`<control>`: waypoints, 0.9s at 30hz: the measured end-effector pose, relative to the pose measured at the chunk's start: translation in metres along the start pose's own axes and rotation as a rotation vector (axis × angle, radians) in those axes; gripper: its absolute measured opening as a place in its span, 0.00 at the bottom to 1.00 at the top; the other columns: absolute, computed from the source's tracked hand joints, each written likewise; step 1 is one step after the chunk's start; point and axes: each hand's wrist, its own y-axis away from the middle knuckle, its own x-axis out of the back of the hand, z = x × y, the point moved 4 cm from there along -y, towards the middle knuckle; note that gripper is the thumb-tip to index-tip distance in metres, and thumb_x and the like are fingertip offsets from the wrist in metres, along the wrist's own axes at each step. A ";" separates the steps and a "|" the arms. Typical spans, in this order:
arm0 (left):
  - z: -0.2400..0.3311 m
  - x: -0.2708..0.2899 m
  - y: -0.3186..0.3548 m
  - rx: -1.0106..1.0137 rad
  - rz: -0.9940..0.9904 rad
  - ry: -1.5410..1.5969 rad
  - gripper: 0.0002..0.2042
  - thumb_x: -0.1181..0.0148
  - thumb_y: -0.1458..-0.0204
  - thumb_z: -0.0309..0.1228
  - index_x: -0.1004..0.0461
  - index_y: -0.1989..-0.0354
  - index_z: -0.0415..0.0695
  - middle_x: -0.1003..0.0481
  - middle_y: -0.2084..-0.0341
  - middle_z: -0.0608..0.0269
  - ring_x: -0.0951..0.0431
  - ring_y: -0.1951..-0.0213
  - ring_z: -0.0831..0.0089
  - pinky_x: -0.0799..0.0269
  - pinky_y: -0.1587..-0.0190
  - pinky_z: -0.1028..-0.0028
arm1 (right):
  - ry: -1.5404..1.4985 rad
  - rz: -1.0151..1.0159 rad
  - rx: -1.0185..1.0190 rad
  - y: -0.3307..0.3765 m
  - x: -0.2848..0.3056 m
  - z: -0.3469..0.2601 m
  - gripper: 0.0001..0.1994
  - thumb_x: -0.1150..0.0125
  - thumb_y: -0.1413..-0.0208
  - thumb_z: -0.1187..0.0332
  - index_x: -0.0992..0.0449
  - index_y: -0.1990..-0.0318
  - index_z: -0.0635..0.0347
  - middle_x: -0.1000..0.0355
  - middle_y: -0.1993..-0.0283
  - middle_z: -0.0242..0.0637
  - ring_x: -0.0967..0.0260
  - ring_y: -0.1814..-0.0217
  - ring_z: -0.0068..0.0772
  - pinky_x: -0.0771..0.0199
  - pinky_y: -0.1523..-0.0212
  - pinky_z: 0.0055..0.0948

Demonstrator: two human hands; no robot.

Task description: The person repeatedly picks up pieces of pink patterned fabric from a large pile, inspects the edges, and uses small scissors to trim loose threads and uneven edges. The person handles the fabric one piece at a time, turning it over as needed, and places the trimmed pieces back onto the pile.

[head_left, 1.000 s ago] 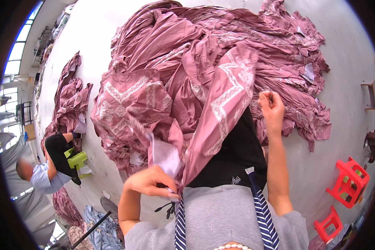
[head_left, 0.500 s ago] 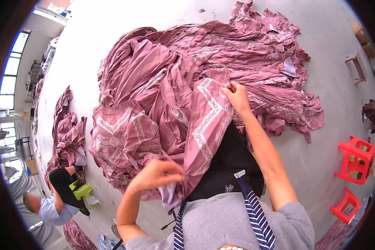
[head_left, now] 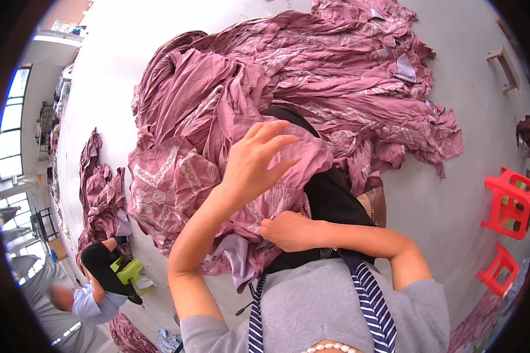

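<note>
Pink cloth: the piece in hand [head_left: 315, 154] lies bunched over the dark trousers [head_left: 335, 197], centre of the frame; it runs into the large pile [head_left: 347, 85] across the top.
Left hand: raised over the cloth [head_left: 256, 160], mid-frame, fingers spread and grasping nothing; contact with the fabric beneath cannot be told.
Right hand: curled at the cloth's near edge [head_left: 288, 231], just below centre, fingers apparently pinching fabric; fingertips partly hidden.
Slip risk: the piece could slide off the lap, since only one hand appears to secure it and the heavy pile could drag it.
Tangle risk: the pale cloth [head_left: 237, 259], lower centre, hangs close to a striped strap [head_left: 255, 320] and could catch on it.
Mix-up risk: matching colour and pattern could lead to the wrong layer being picked up.
Soiling risk: the pile's edges lie on the floor [head_left: 427, 217], right of centre, and could gather dirt.
</note>
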 end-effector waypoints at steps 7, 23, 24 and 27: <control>-0.015 -0.081 -0.036 -0.067 -0.202 -0.206 0.19 0.34 0.56 0.41 0.24 0.57 0.44 0.26 0.60 0.61 0.30 0.52 0.62 0.36 0.51 0.65 | 0.030 -0.013 0.024 -0.011 -0.019 0.005 0.09 0.42 0.62 0.76 0.25 0.70 0.71 0.27 0.64 0.54 0.25 0.64 0.54 0.24 0.65 0.44; -0.010 -0.074 -0.028 0.442 -0.005 1.355 0.09 0.37 0.50 0.18 0.32 0.76 0.40 0.27 0.72 0.66 0.27 0.71 0.82 0.30 0.67 0.80 | 0.057 0.411 0.126 0.032 0.012 0.002 0.08 0.44 0.53 0.72 0.30 0.65 0.61 0.28 0.64 0.43 0.25 0.68 0.46 0.24 0.70 0.40; -0.014 -0.064 -0.021 0.475 0.061 1.351 0.09 0.37 0.51 0.17 0.32 0.76 0.40 0.27 0.72 0.66 0.27 0.70 0.82 0.31 0.66 0.80 | 0.016 0.583 0.112 0.046 0.026 0.002 0.07 0.42 0.54 0.71 0.30 0.65 0.60 0.28 0.66 0.41 0.26 0.70 0.43 0.25 0.71 0.38; -0.018 -0.047 -0.009 0.508 0.154 1.368 0.09 0.36 0.52 0.17 0.31 0.75 0.41 0.26 0.71 0.66 0.28 0.69 0.82 0.32 0.63 0.80 | 0.047 1.069 -0.028 0.085 0.079 0.015 0.16 0.31 0.57 0.64 0.28 0.62 0.56 0.29 0.72 0.36 0.30 0.75 0.37 0.30 0.75 0.33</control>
